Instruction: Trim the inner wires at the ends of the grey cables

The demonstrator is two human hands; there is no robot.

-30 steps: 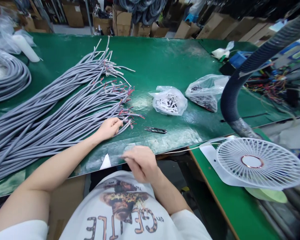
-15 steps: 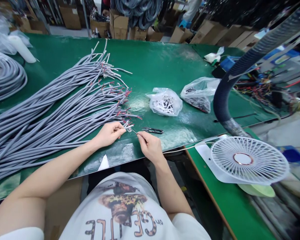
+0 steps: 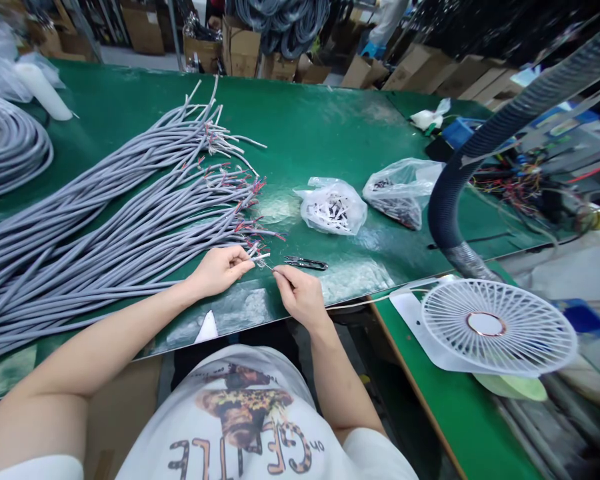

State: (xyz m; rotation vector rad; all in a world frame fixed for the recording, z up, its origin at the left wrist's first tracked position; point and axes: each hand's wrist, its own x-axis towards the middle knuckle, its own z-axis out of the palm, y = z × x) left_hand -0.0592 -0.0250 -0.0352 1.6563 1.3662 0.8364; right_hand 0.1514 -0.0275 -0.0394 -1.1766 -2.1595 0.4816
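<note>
My left hand [image 3: 226,269] is closed around a grey cable close to its stripped end [image 3: 261,257], where pale strands fan out. Just to the right, my right hand [image 3: 295,288] pinches a thin strand that runs from that cable end; its exact kind is too fine to make out. Beyond both hands lie black thread snips [image 3: 306,263], untouched on the green table. A large bundle of grey cables [image 3: 130,193] stretches off to the left, many ends showing red and white wires.
Two plastic bags of small parts, one white-and-black [image 3: 333,208] and one darker [image 3: 399,200], sit beyond the snips. A white fan [image 3: 497,327] stands at right near a black flexible hose [image 3: 445,207]. Coiled cable [image 3: 15,150] lies far left.
Both hands keep nearly the same place and hold. The cable end between them has tilted slightly, and the view has shifted a little.
</note>
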